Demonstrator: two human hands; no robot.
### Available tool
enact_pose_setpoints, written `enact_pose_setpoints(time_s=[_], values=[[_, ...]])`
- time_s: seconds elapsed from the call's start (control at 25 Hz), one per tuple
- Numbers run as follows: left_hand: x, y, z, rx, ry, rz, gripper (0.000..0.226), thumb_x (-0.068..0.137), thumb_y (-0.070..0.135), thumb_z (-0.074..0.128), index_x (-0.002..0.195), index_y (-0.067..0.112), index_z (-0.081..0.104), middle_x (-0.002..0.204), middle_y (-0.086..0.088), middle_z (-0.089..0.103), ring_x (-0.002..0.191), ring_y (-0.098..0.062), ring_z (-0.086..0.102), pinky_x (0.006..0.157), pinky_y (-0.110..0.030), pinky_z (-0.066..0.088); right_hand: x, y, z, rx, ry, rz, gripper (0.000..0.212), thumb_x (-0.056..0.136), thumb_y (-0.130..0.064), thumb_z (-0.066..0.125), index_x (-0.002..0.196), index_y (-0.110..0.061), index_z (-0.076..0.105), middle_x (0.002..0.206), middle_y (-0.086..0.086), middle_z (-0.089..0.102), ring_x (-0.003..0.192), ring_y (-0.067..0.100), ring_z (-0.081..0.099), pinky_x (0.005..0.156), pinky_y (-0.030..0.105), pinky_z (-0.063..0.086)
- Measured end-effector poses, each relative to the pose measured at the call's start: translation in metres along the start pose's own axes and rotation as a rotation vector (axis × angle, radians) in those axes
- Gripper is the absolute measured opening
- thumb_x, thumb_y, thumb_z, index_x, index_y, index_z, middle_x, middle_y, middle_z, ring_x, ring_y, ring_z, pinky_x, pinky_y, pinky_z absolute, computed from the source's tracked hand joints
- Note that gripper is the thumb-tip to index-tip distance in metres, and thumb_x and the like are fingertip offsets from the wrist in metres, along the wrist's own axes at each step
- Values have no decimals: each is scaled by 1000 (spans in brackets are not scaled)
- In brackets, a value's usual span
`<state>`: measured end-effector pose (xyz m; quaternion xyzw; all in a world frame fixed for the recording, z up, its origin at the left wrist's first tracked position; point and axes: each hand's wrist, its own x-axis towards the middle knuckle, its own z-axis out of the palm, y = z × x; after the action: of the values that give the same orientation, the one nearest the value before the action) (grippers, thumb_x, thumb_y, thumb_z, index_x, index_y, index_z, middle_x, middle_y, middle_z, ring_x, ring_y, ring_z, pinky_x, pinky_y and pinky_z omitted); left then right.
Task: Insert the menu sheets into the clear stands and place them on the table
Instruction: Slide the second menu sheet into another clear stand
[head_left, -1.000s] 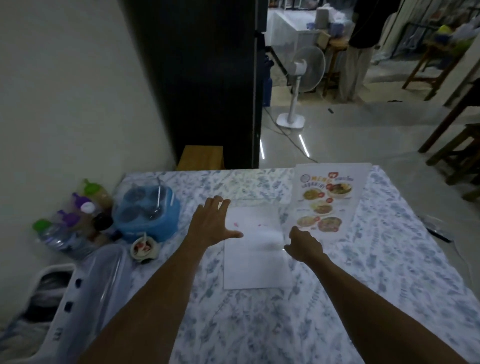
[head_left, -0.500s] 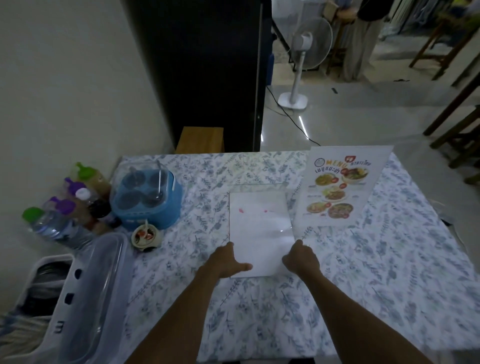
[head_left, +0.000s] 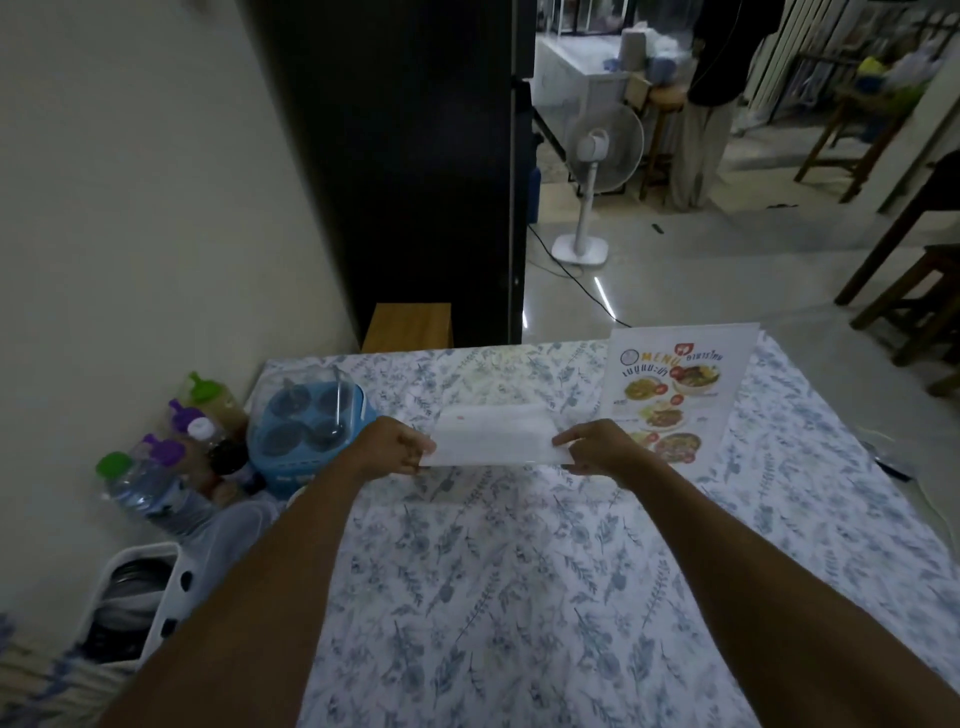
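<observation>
Paper is the centre of this moment: a white menu sheet (head_left: 493, 434), seen from its blank back with faint red print showing through, is held level above the floral blue-and-white tablecloth (head_left: 519, 571) at mid-frame. The left hand (head_left: 395, 449) pinches its left edge with fingers closed on the paper, and the right hand (head_left: 597, 447) pinches the right edge the same way. Whether a clear stand lies under or around the sheet cannot be told; the light is dim and any plastic there is lost against the white.

Just right of the sheet, toward the upper right of the table, an upright clear acrylic stand with a printed colour menu (head_left: 675, 395) is already in place. To the left sits a blue plastic condiment caddy with a clear lid (head_left: 311, 426), and beyond it, at the left edge of the frame, a cluster of sauce bottles with purple and green caps (head_left: 171, 441).

The risks, as I judge them: thin paper gripped only at the edges may sag or crease, and a bent leading edge would jam at the slot of a stand. Swinging the sheet rightward could also knock the standing menu over, since it is near the right hand.
</observation>
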<state>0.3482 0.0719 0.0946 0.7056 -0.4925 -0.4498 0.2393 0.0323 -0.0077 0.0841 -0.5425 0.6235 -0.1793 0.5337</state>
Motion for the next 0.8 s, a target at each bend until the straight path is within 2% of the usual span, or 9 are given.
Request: enact_pose_setpoints(time_s=[0.12, 0.24, 0.32, 0.4, 0.56, 0.68, 0.72, 0.8], values=[[-29, -2, -13, 71, -113, 99, 35, 82, 0, 75, 117, 2, 71, 121, -7, 68, 99, -4, 65, 78, -12, 54, -22, 0, -23, -6, -135, -66, 23, 88, 6, 63, 98, -8, 77, 118, 16, 67, 103, 32, 69, 91, 40, 59], [-40, 4, -24, 64, -152, 127, 37, 75, 14, 84, 112, 12, 76, 114, 5, 72, 98, 4, 66, 78, -9, 52, -32, -14, -34, -89, -178, -187, 22, 90, -3, 64, 110, -8, 74, 113, 3, 70, 102, 19, 68, 83, 32, 58], [-39, 17, -35, 38, -161, 124, 35, 76, 21, 84, 109, 13, 77, 114, 7, 72, 98, 1, 69, 79, -15, 56, -32, -31, -40, -177, -184, -268, 23, 90, -8, 67, 112, -5, 73, 112, 1, 69, 103, 20, 68, 82, 29, 58], [-36, 31, -46, 7, -153, 116, 31, 78, 26, 82, 106, 15, 78, 109, 4, 76, 97, -9, 72, 81, -26, 59, -29, -46, -49, -235, -158, -304, 22, 88, -12, 70, 109, -3, 73, 114, 6, 70, 104, 23, 68, 82, 31, 59], [-26, 51, -55, 53, 13, 209, 20, 79, 34, 79, 93, 20, 79, 89, 1, 79, 87, -17, 74, 71, -30, 54, -18, -54, -53, -315, -135, -340, 18, 91, -15, 66, 104, -5, 73, 108, 13, 70, 100, 26, 69, 88, 44, 60], [-14, 54, -42, 74, 207, 318, 20, 86, 28, 73, 92, 9, 77, 87, -7, 76, 79, -18, 69, 61, -19, 52, -9, -57, -40, -336, 14, -415, 20, 95, -19, 61, 102, -4, 72, 102, 14, 72, 92, 27, 71, 83, 46, 61], [-8, 55, -37, 91, 281, 341, 20, 88, 26, 72, 91, 7, 75, 88, -9, 75, 80, -19, 68, 63, -22, 54, -5, -60, -34, -363, 88, -438, 21, 96, -20, 59, 100, -4, 72, 98, 15, 72, 88, 28, 71, 80, 45, 61], [9, 52, -28, 137, 406, 350, 19, 89, 29, 71, 92, 10, 73, 90, -6, 75, 84, -21, 70, 73, -37, 56, 7, -64, -23, -447, 211, -467, 23, 98, -23, 55, 90, -7, 69, 90, 13, 72, 80, 29, 70, 75, 42, 60]])
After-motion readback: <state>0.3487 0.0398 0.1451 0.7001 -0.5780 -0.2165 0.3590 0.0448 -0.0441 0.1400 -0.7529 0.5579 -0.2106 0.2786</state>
